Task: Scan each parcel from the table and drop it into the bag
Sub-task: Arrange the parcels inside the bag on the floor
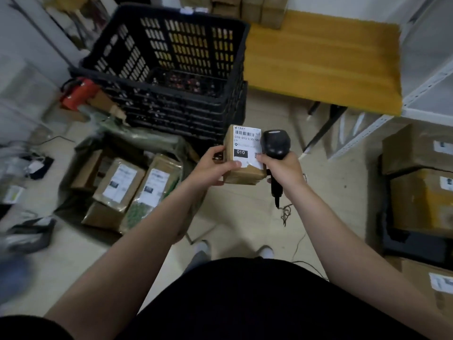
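Above the pale floor point(235, 204) beside black crates point(171, 101), left hand point(215, 165) grips parcel point(242, 155), right hand point(285, 168) grips scanner point(275, 143).

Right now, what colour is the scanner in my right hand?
The scanner is black; the head view shows it best.

A person's left grip point(215, 165) is holding a small brown parcel point(245, 174) up over the floor, the thumb lying on the lower edge of its white label point(246, 143), which is showing "010". The right grip point(282, 165) is clasping a black scanner point(277, 143), whose head is sitting just beside the parcel's right edge while its cord is trailing down. Lower left, bagged parcels point(120, 185) are lying in an open dark bag point(68, 192) beside stacked black crates point(171, 69). A yellow bench point(318, 57) is standing behind, and cartons point(416, 153) are sitting at right.
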